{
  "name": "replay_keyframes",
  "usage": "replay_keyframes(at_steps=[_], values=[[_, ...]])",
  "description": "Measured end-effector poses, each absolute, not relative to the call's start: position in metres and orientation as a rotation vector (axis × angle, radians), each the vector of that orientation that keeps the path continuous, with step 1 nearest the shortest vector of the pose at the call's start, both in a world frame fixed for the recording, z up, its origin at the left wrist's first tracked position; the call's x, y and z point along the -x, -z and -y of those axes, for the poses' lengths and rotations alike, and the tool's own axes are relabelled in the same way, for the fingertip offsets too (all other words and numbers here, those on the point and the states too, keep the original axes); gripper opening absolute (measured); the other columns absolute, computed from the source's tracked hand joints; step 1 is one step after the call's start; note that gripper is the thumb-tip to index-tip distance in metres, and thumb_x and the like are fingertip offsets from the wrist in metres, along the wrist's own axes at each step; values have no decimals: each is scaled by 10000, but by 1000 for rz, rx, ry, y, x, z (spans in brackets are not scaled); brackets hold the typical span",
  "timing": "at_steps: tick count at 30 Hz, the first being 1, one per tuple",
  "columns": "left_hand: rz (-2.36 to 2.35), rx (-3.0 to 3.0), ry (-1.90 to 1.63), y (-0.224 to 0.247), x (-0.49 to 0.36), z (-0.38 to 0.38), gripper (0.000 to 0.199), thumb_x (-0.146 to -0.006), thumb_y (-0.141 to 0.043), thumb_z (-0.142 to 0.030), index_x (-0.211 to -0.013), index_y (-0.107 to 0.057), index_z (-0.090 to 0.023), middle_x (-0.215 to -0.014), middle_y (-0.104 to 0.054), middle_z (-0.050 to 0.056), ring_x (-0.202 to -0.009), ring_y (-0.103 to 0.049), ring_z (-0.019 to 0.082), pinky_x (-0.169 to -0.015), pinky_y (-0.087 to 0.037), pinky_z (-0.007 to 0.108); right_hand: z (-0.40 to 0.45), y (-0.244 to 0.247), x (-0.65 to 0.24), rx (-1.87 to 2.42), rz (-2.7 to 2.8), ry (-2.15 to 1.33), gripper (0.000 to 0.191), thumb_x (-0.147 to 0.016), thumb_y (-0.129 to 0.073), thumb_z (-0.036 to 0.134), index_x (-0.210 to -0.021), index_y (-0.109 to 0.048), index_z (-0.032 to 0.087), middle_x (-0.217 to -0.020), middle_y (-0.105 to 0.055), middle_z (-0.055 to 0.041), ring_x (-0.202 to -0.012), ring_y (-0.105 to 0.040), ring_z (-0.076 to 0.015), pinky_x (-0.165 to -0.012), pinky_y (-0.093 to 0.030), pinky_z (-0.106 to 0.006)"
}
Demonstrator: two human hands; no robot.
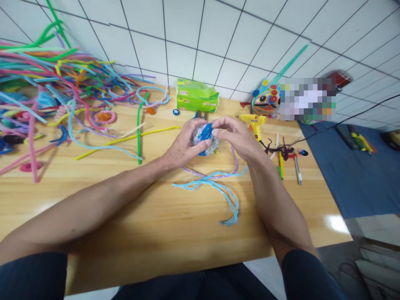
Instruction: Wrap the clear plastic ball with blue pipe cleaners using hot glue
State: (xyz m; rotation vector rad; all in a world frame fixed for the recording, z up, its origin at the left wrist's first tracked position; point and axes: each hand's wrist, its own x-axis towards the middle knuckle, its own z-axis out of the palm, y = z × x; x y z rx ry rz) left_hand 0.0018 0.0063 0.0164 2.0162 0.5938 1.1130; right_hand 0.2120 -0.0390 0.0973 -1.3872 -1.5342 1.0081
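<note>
Between my two hands, above the middle of the wooden table, is a small rounded craft piece in blue, lilac and clear or silvery tones. My left hand wraps round its left side, with the thumb across the front. The fingertips of my right hand pinch at the blue part on its upper right. Light blue pipe cleaners and a thin purple strand lie on the wood just below the hands. The underside of the piece is hidden.
A pile of coloured pipe cleaners covers the left of the table. A green tissue pack stands by the tiled wall. To the right are a yellow glue gun, a decorated craft and a pen.
</note>
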Motion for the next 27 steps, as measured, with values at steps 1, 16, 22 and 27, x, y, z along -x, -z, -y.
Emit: replay_keyframes(at_steps=[1,16,22,27], values=[[-592,-2020,-1118,-16,-2,-6,577,-1024,-700,-510,-1488,-510,-225,-1503,-621,153,-1406,-624,306,-1225,-520,504,39,-98,-212,1392,1533,-1007,222,-815,-796,395,-954,-713,243,-1026,-744,-27,-1043,-676,-245,-1007,-554,-416],[-580,-2060,-1148,-10,-1,-8,578,-1043,-676,-543,-1490,-507,-218,-1488,-613,161,-1415,-604,306,-1238,-504,505,43,-98,-203,1451,1586,-874,214,-763,-753,330,-946,-681,245,-1086,-757,-40,-1076,-698,-258,-897,-584,-396],[-590,-2070,-1149,-11,-1,-7,560,-1066,-633,-569,-1502,-508,-239,-1524,-589,152,-1456,-574,312,-1272,-473,512,42,-97,-203,1446,1575,-875,221,-766,-758,339,-950,-680,245,-1066,-752,-31,-1050,-693,-251,-884,-571,-390],[-606,-2099,-1108,-14,0,-7,580,-1076,-591,-628,-1509,-512,-250,-1537,-594,142,-1461,-569,309,-1281,-465,517,41,-95,-200,1478,1549,-840,210,-744,-752,330,-918,-670,247,-1015,-730,-24,-1015,-673,-252,-934,-551,-416]])
